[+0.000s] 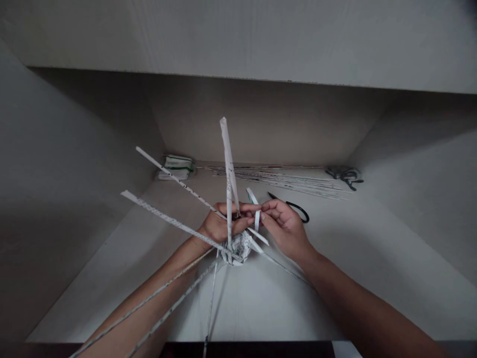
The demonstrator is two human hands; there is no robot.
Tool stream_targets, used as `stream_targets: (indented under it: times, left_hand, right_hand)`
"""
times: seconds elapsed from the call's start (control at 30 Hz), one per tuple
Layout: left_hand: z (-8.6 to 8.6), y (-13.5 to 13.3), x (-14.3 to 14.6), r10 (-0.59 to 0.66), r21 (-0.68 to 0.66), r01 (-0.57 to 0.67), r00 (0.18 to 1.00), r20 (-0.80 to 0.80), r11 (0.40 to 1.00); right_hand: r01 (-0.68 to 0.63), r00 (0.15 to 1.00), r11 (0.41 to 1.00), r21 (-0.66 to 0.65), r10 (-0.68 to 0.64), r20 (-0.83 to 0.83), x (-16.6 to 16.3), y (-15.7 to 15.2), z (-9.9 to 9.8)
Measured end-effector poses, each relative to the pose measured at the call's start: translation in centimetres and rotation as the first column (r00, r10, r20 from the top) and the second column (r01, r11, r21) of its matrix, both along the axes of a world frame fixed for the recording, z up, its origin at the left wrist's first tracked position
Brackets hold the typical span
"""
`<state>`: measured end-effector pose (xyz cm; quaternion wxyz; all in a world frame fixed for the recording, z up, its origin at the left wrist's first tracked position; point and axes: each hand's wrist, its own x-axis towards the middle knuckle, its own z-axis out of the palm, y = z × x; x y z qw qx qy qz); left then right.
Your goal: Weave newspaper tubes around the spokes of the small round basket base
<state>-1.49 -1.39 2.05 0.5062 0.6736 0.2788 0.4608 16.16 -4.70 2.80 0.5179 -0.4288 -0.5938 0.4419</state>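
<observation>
A small woven piece of rolled newspaper tubes (237,250) sits at the middle, with several long paper tubes (175,220) fanning out from it. My left hand (219,223) is closed on the piece from behind, thumb and fingers around its upper tubes. Between the fingertips of both hands is a flattened white paper strip (257,220), bent over. My right hand (285,226) pinches this strip with thumb and forefinger, its other fingers curled. Just behind the right hand lies a pair of scissors (302,213) with a black handle, partly hidden by it.
Along the back of the light shelf surface (268,308) lies a bundle of thin paper tubes (283,179). A white and green packet (177,167) is at the back left, a dark tangled object (346,175) at the back right. Side walls and an overhanging panel (238,40) enclose the space.
</observation>
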Motion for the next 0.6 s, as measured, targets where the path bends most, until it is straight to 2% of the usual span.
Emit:
stream_targets:
  times: [0.13,0.23,0.43,0.6]
  left_hand:
    - [-0.4,0.1,0.1,0.019,-0.012,-0.019,0.999,0.03,1.0]
    - [-0.7,0.2,0.2,0.038,-0.002,-0.038,0.999,0.024,0.999]
    - [-0.6,0.2,0.2,0.016,-0.069,-0.012,0.998,0.063,0.998]
    - [-0.4,0.1,0.1,0.003,-0.074,0.001,0.998,0.059,0.997]
  right_hand:
    - [-0.001,0.998,1.0,0.025,0.002,-0.061,0.0,-0.2,0.1]
    - [-0.036,0.999,0.999,0.038,0.037,-0.035,0.0,-0.3,-0.1]
    - [-0.088,0.995,0.996,-0.025,0.087,-0.045,-0.1,-0.1,-1.0]
    - [-0.111,0.993,0.994,-0.022,0.111,-0.035,0.2,-0.2,-0.6]
